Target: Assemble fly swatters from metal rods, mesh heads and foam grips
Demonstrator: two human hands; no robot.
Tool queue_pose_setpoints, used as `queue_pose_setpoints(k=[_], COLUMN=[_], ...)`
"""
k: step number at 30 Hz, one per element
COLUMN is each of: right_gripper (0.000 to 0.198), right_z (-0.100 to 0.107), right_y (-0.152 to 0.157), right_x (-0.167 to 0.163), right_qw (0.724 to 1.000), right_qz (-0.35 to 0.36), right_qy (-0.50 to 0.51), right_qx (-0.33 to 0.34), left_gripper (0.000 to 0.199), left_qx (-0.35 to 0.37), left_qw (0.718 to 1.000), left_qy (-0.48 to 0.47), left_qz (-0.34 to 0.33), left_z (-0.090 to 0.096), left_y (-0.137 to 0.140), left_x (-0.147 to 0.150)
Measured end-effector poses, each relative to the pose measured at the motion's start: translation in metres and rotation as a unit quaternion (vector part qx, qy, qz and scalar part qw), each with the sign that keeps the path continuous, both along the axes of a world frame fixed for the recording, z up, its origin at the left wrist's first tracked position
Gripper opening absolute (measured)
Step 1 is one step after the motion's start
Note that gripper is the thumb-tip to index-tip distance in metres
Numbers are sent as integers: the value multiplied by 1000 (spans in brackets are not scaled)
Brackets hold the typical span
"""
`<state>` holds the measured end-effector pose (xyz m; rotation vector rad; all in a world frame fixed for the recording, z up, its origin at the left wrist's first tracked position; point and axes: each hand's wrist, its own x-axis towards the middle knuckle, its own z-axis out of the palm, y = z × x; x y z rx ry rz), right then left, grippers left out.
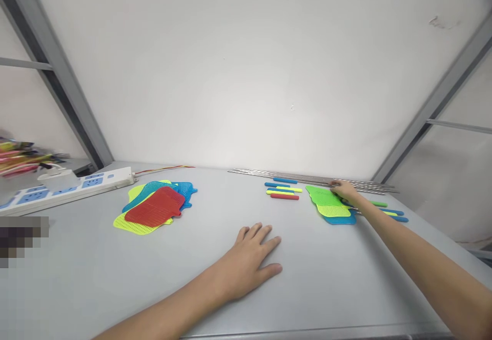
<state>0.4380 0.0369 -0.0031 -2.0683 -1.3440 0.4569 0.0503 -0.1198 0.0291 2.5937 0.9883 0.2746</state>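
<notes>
My left hand (pixel 249 263) rests palm down on the grey table, its fingers spread and nothing in them. Over on the right, my right hand (pixel 343 191) is closed at the edge of a green fly swatter (pixel 323 195); its fingertips are partly hidden. This swatter lies on top of a yellow fly swatter (pixel 333 211) and a blue fly swatter (pixel 341 220). Their handles (pixel 395 213) point right, past my forearm. Between my hands lie several loose blue, yellow and red handle grips (pixel 284 197).
Thin metal rods (pixel 265 174) lie along the wall. Loose red, blue and yellow swatter heads (pixel 156 207) overlap at left. Behind them is a white power strip (pixel 92 183) with a plug. Colourful packets (pixel 23 158) sit far left. A blurred-out patch covers the left edge.
</notes>
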Motion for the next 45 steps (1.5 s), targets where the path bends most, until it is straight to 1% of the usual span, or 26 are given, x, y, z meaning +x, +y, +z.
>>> queue_pose_setpoints(k=[4, 9, 14, 19, 23, 29, 38, 42, 45], right_gripper=[12, 11, 13, 14, 17, 24, 23, 26, 27], right_z=[4, 2, -3, -8, -5, 13, 52, 71, 85], right_y=[8, 12, 12, 5, 4, 3, -19, -28, -39], right_x=[1, 10, 17, 23, 29, 42, 45, 37, 20], right_qw=[994, 979, 960, 942, 928, 909, 894, 893, 890], right_qz=[24, 54, 92, 137, 156, 146, 129, 87, 67], right_qy=[-109, -196, -264, -307, -338, -385, -409, -411, -414], right_qx=[-13, -32, -13, 12, 34, 73, 129, 159, 180], left_gripper=[46, 46, 45, 45, 45, 46, 46, 47, 49], left_qx=[-2, -6, -10, 4, 2, 3, -18, -26, -32], left_qw=[1000, 1000, 1000, 1000, 1000, 1000, 1000, 999, 999], left_qy=[7, 13, 7, -5, -5, -3, -7, -34, -37], left_qz=[1, 1, 3, -2, -2, -5, 4, -1, -10], left_z=[1, 3, 3, 1, 0, -2, 3, -6, -13], left_y=[1, 1, 1, 2, 3, 3, 1, 1, 2], left_x=[1, 1, 1, 1, 1, 0, 0, -2, -4])
